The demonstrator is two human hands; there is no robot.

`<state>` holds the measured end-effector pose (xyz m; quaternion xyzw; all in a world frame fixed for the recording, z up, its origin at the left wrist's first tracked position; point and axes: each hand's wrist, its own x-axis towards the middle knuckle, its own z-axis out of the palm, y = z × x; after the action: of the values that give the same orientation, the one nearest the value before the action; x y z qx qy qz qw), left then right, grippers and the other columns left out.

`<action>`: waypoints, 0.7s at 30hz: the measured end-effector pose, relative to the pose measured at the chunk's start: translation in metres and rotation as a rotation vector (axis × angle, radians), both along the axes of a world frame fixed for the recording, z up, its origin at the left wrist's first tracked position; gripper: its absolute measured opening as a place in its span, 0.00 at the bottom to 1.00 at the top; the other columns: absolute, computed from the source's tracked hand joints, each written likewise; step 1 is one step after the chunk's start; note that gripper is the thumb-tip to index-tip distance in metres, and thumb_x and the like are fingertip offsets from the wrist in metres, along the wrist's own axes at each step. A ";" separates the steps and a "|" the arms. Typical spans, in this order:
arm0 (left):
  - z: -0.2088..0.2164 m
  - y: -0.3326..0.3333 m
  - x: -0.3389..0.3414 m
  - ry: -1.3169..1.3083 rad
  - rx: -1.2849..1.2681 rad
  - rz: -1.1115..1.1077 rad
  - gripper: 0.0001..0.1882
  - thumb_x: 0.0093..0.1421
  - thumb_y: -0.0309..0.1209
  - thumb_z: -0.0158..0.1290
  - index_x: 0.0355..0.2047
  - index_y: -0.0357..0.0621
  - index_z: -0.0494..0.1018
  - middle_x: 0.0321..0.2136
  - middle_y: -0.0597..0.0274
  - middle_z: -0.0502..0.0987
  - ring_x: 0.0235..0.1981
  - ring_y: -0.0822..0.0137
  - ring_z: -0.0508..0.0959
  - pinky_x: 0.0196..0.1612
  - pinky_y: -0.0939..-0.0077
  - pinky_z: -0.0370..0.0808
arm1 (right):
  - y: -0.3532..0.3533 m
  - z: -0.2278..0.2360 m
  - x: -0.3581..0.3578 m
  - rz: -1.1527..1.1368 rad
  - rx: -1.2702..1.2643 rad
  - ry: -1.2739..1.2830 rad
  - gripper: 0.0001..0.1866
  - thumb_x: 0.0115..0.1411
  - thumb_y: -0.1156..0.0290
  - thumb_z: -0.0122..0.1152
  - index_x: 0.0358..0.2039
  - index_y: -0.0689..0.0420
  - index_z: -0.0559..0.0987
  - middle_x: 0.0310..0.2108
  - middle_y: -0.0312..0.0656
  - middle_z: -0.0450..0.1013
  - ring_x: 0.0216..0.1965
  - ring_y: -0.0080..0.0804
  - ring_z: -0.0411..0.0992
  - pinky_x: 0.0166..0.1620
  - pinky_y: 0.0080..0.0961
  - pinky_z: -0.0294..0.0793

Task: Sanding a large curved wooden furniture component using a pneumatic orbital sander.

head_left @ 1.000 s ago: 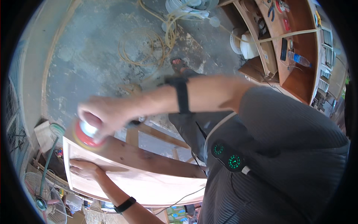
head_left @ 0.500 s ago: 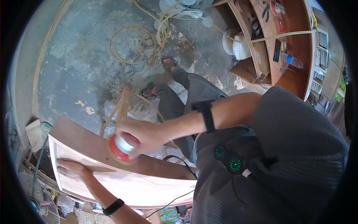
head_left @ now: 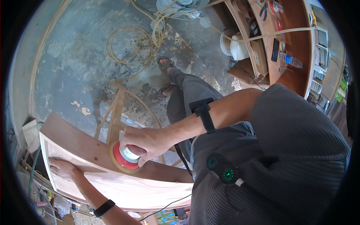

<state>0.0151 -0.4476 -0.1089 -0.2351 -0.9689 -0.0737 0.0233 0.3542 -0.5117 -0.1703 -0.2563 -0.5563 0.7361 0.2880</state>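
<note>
A round disc sander with a red and white body and a yellowish pad is in my right hand, whose fingers wrap round its top. The pad rests on the brown wooden edge board of a long wooden cabinet-like piece. My left hand lies with its fingers stretched out on the pale panel, just inside the frame at its far left end. Nothing shows in the left hand.
A yellowish hose lies coiled on the worn floor. Wooden supports stand beside the cabinet piece. At the upper right, a wooden shelf unit holds pliers and a plastic bottle. A fan is at the lower left.
The sander has moved right along the edge board, nearer my body. My left hand keeps its place on the panel. The nearer foot has shifted back, and the view has moved slightly.
</note>
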 end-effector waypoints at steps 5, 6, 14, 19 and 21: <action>-0.004 -0.002 -0.006 -0.022 -0.023 -0.007 0.43 0.68 0.62 0.36 0.61 0.31 0.69 0.60 0.34 0.70 0.59 0.38 0.72 0.63 0.49 0.67 | 0.049 -0.019 -0.027 -0.038 0.129 -0.009 0.41 0.38 0.64 0.86 0.50 0.53 0.69 0.47 0.48 0.67 0.48 0.48 0.70 0.48 0.42 0.72; -0.009 0.002 0.000 -0.046 -0.009 -0.021 0.45 0.68 0.62 0.36 0.64 0.30 0.67 0.62 0.34 0.69 0.61 0.39 0.71 0.65 0.51 0.66 | 0.063 -0.030 -0.032 -0.045 0.125 -0.018 0.41 0.38 0.64 0.86 0.50 0.53 0.69 0.47 0.48 0.67 0.48 0.48 0.70 0.48 0.42 0.72; -0.006 0.002 -0.010 -0.046 0.005 -0.004 0.46 0.67 0.63 0.37 0.64 0.29 0.67 0.61 0.32 0.70 0.60 0.38 0.73 0.65 0.52 0.69 | 0.003 -0.019 0.000 -0.031 0.068 -0.025 0.36 0.39 0.68 0.85 0.46 0.53 0.70 0.44 0.46 0.66 0.42 0.46 0.72 0.42 0.40 0.73; -0.001 -0.021 0.007 -0.169 0.056 -0.263 0.44 0.67 0.63 0.40 0.63 0.32 0.68 0.66 0.32 0.63 0.63 0.38 0.71 0.64 0.48 0.70 | -0.074 -0.020 0.025 -0.066 0.138 0.037 0.32 0.42 0.70 0.84 0.44 0.55 0.71 0.42 0.45 0.67 0.40 0.42 0.70 0.40 0.38 0.71; -0.004 -0.051 0.015 0.103 0.066 -1.062 0.42 0.68 0.62 0.40 0.68 0.38 0.62 0.70 0.34 0.55 0.67 0.35 0.65 0.66 0.41 0.67 | -0.072 -0.021 0.023 -0.069 0.177 0.032 0.31 0.44 0.70 0.82 0.45 0.56 0.70 0.42 0.45 0.67 0.40 0.43 0.70 0.40 0.40 0.70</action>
<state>0.0303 -0.4988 -0.1131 -0.6956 -0.7112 -0.0943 0.0378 0.3769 -0.5838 -0.1909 -0.2370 -0.6054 0.6778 0.3435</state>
